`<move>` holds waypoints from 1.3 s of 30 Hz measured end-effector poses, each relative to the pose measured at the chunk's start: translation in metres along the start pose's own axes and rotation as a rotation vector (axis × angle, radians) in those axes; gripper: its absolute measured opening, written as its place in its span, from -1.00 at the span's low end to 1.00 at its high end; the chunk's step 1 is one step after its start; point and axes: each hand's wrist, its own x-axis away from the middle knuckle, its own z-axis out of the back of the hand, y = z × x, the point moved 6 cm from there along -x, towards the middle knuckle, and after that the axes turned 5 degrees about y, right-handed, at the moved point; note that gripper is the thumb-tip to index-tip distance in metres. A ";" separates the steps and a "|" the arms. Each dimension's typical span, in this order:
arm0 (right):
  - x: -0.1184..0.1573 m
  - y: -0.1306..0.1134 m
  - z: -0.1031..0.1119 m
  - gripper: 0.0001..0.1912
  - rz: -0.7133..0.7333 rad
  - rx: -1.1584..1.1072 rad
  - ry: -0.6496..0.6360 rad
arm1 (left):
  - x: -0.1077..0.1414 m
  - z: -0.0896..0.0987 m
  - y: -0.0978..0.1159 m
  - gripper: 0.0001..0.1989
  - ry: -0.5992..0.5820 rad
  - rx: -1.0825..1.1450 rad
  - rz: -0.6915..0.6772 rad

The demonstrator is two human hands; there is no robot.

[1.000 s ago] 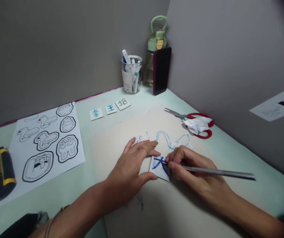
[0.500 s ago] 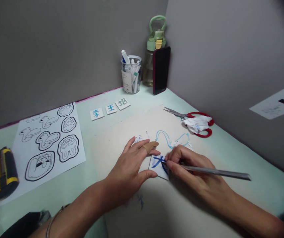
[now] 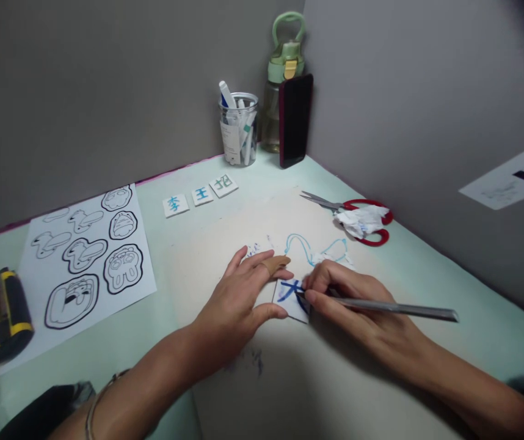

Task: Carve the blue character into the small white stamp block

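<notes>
My left hand [image 3: 243, 293] lies spread on the beige board [image 3: 225, 244], its thumb and fingertips at the left and top edges of a small white square tile [image 3: 286, 300]. One of its fingers wears a tan covering. Dark blue strokes cross the tile. My right hand [image 3: 353, 296] grips a slim silver pen-shaped tool [image 3: 394, 307] with a pinch. Its tip points at the blue strokes, partly behind the fingers. Just beyond my hands is a light blue outline drawing [image 3: 301, 240] on the board, with white scraps by it.
Red-handled scissors [image 3: 365, 201] lie under crumpled white paper [image 3: 361, 220]. Several marked tiles [image 3: 202, 194] sit at the back. A marker jar [image 3: 238, 131], green bottle [image 3: 286, 70] and phone [image 3: 295, 122] stand in the corner. Left are a printed sheet [image 3: 138, 305] and yellow-black object [image 3: 9, 318].
The whole view has shifted a little, so things sit slightly higher and further left. Both hands keep nearly the same place on the tile.
</notes>
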 end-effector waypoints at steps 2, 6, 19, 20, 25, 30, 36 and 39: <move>0.000 0.001 0.000 -0.78 -0.007 0.000 -0.005 | 0.000 0.000 0.000 -0.48 0.000 0.002 -0.002; -0.001 0.001 0.000 -0.78 -0.025 0.009 -0.014 | -0.001 -0.001 0.000 -0.51 -0.005 0.003 -0.004; 0.000 -0.007 0.002 -0.77 -0.036 0.045 -0.049 | 0.000 0.000 -0.001 -0.50 -0.005 -0.018 -0.004; 0.000 -0.007 0.002 -0.77 -0.039 0.048 -0.047 | 0.000 0.000 -0.001 -0.50 -0.004 -0.020 -0.004; -0.001 -0.005 0.002 -0.77 -0.034 0.076 -0.028 | 0.000 -0.001 -0.002 -0.47 -0.009 -0.025 0.006; -0.001 -0.004 0.000 -0.78 -0.052 0.055 -0.028 | 0.000 0.000 -0.001 -0.49 -0.007 -0.020 0.002; 0.001 -0.005 0.000 -0.77 -0.038 0.040 -0.040 | 0.000 -0.001 0.000 -0.52 -0.014 -0.007 -0.003; 0.001 -0.006 0.001 -0.76 -0.038 0.041 -0.049 | 0.000 0.000 -0.001 -0.53 -0.006 -0.017 -0.010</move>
